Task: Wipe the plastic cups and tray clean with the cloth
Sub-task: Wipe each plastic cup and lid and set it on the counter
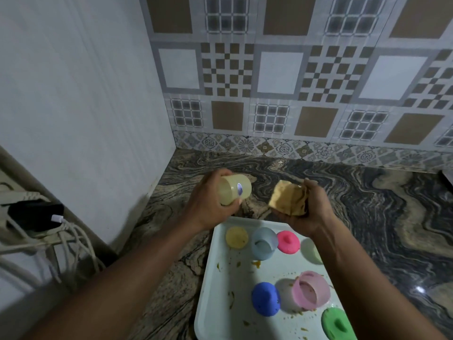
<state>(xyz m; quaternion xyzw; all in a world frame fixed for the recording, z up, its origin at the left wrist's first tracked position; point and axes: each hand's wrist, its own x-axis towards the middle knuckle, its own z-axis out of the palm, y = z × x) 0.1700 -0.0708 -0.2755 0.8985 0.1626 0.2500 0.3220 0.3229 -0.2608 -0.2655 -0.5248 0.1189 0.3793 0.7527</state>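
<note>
**Cup and cloth held up over a spattered tray**

A patterned tiled wall fills the back, and a plain white panel closes the left side. Below them runs a dark, swirl-veined stone surface. A white tray sits on it at the near edge, speckled with yellowish-brown food bits.

Both forearms reach in over the tray's far end. The left hand holds a pale yellow cup in the air above the surface, just beyond the tray's far left corner. The cup is tipped on its side, and the fingers and thumb curl round its body. A small blue sticker shows on the cup's wall. The right hand grips a bunched tan cloth, also in the air, near the cup but not touching it.

Seven more cups remain on the tray:
- Along the far end are a yellow cup, a light blue cup, a hot pink cup and a pale green cup, the last partly hidden by the right forearm.
- Nearer are a dark blue cup, a translucent pink cup lying on its side, and a green cup at the bottom edge.

At far left, white cables and a black plug lie on a ledge.
</note>
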